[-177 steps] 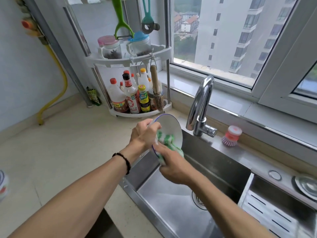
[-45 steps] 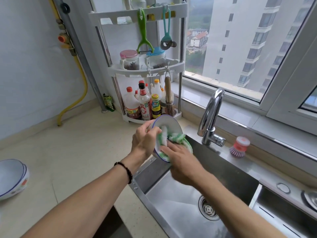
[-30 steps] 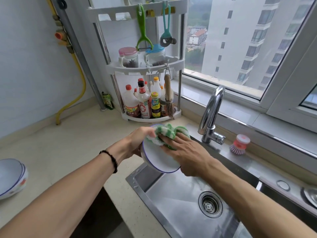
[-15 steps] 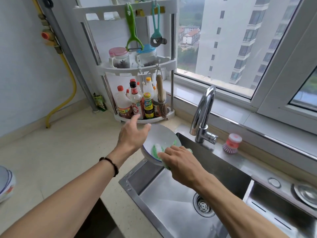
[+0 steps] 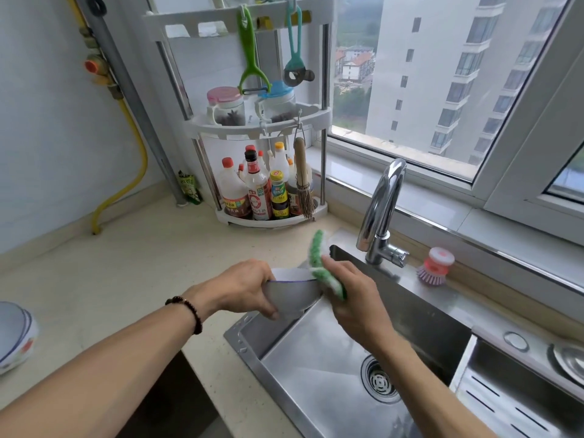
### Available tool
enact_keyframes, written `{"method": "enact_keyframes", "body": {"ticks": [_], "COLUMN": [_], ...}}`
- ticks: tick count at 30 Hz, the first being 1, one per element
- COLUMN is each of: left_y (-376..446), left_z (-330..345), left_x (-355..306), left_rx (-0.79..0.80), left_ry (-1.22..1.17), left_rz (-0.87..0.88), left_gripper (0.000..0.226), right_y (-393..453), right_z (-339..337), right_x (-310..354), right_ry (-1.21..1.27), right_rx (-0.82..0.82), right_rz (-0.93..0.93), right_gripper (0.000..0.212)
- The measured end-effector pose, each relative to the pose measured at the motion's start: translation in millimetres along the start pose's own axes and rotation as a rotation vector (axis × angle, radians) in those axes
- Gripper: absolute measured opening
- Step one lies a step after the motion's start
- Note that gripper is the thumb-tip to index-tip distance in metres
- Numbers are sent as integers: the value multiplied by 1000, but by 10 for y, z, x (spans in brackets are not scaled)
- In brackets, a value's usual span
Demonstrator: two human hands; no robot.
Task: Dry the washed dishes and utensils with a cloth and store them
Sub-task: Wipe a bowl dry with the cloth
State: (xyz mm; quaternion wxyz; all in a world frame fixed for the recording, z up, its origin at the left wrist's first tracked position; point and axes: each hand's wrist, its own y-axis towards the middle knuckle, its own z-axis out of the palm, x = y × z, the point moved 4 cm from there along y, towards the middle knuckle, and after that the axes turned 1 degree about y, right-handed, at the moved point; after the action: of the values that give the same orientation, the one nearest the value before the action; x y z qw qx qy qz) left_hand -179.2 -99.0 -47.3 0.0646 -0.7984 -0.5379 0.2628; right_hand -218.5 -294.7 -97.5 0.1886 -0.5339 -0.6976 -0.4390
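My left hand (image 5: 245,287) grips a white bowl (image 5: 292,294) with a thin blue rim, held upright over the near left corner of the steel sink (image 5: 331,374). Its thumb lies over the rim and its fingers curl under the base. My right hand (image 5: 354,298) holds a green and white cloth (image 5: 319,263) just right of the bowl, against its rim. The cloth's upper end sticks up above the hand. Stacked white bowls (image 5: 14,336) sit on the counter at the far left edge.
A chrome tap (image 5: 380,216) rises behind the sink, with a pink dish brush (image 5: 434,267) to its right. A white corner rack (image 5: 268,172) of sauce bottles and jars stands at the back. Beige counter (image 5: 126,273) stretches left. A draining tray (image 5: 521,390) adjoins the sink's right side.
The bowl has turned from tilted with its inside facing me to upright. My right hand has drawn the cloth out of the bowl to its right rim.
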Motion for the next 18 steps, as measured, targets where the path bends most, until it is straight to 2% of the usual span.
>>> {"method": "enact_keyframes", "body": {"ticks": [2,3,4,6,7,9,11,13,17,18], "left_y": [-18,-14,-9,0,9,-4,-26,-29,0,-7], "left_z": [54,75,81,83,75,66,71,81,48,46], "left_x": [41,36,11,-60,-90,-143,-233,-292,-293,-299], "left_rx": [24,14,-7,-49,-66,-72,-44,-49,-137,-142], "left_ry": [-191,-291,-394,-571,-614,-648,-655,-664,-649,-654], "left_rz": [-45,-56,-60,-60,-60,-58,-12,17,10,15], "left_gripper": [24,22,20,16,16,18,22,22,12,12], "right_y": [-44,-66,-74,-98,-90,22,150,197,79,98], "right_z": [-35,-21,25,223,294,354,310,344,387,392], "right_x": [-30,-28,19,193,252,215,197,216,436,413], "right_ry": [267,367,452,691,864,1044,875,784,672,686], "right_rx": [-196,-214,-157,76,98,-15,-42,-13,-5,-12], "right_rz": [168,239,295,392,468,621,682,660,366,367], "right_gripper": [39,39,39,47,54,54,35,26,34,33]}}
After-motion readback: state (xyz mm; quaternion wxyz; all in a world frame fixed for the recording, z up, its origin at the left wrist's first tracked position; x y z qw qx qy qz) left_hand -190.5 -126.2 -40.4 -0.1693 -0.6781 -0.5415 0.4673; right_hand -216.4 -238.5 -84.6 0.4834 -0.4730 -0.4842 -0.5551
